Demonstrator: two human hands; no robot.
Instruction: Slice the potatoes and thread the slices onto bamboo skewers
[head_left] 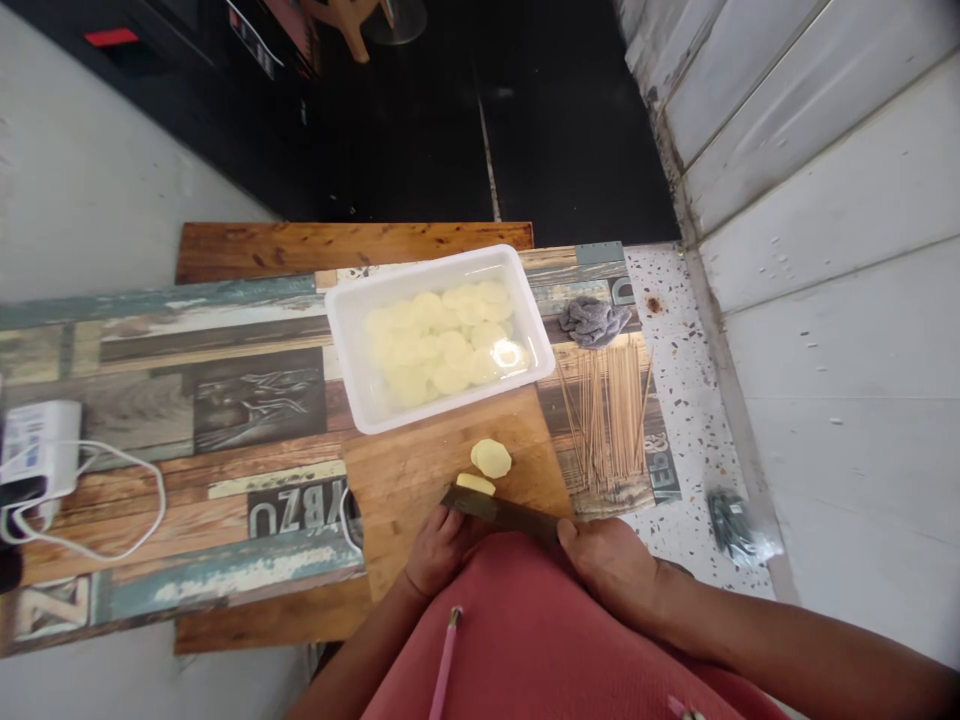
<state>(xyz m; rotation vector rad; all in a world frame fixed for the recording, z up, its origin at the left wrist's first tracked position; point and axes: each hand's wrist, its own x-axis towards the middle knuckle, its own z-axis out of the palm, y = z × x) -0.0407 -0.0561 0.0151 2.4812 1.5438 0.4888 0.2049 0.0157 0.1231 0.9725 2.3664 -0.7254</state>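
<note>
Your right hand [611, 560] is closed around the handle end of a knife [502, 512], whose dark blade runs leftward in front of you. Your left hand [441, 552] is at the blade's left end with its fingers bent; the blade hides part of them, so you cannot tell how far they are open or whether they grip anything.

Just past the blade, on its far side and close to your left fingers, lies a pale yellow piece [475, 485]. A little farther on, two overlapping round slices [493, 458] lie flat on the wooden cutting board [397, 475], ahead of both hands and between them.

Beyond the board's far part you have a white rectangular tub [341, 345], set slightly askew. Many round, pale yellow slices [427, 345] are heaped across its bottom, overlapping, with a bright glare over those toward the right.

To the right of the tub, a crumpled grey cloth [594, 322] lies on the patterned table [150, 360]; nearer you are many thin wooden sticks [619, 410], laid roughly side by side. At the far left of the scene sits a white box [41, 450] with a white cable [161, 490] looping beside it.
</note>
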